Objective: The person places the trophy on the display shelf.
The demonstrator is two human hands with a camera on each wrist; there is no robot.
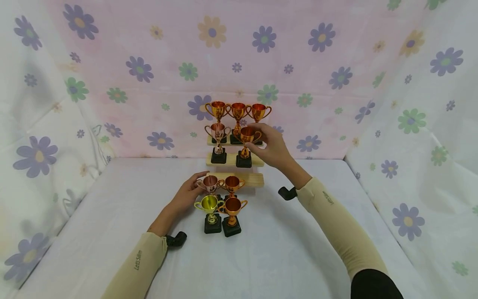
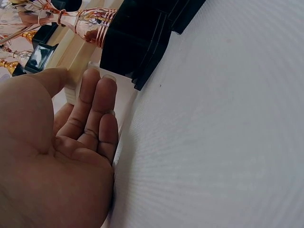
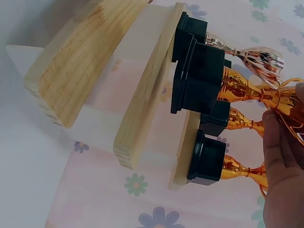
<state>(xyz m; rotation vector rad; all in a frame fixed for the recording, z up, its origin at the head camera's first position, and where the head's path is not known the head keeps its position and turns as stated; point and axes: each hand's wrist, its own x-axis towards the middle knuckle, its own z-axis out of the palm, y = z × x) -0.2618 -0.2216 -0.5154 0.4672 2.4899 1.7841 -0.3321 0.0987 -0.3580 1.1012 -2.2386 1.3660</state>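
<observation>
My right hand (image 1: 272,145) pinches an orange-gold trophy cup (image 1: 245,143) by its upper part, fingers round the bowl. The black base of this trophy (image 3: 202,78) is close over the middle step of a wooden three-step stand (image 1: 254,180). Beside it on that step stands a rose-gold trophy (image 1: 218,143). My left hand (image 1: 186,193) grips the left end of the stand's lowest step; in the left wrist view its thumb (image 2: 52,80) lies above the board and its fingers (image 2: 97,97) below. Another rose-gold trophy (image 2: 90,23) stands right by these fingers.
Several gold trophies (image 1: 237,112) stand in a row on the top step. In front of the stand, a yellow-gold trophy (image 1: 210,204) and orange-gold ones (image 1: 232,206) stand on the white-clothed table (image 1: 261,257). A flowered cloth (image 1: 149,112) hangs behind.
</observation>
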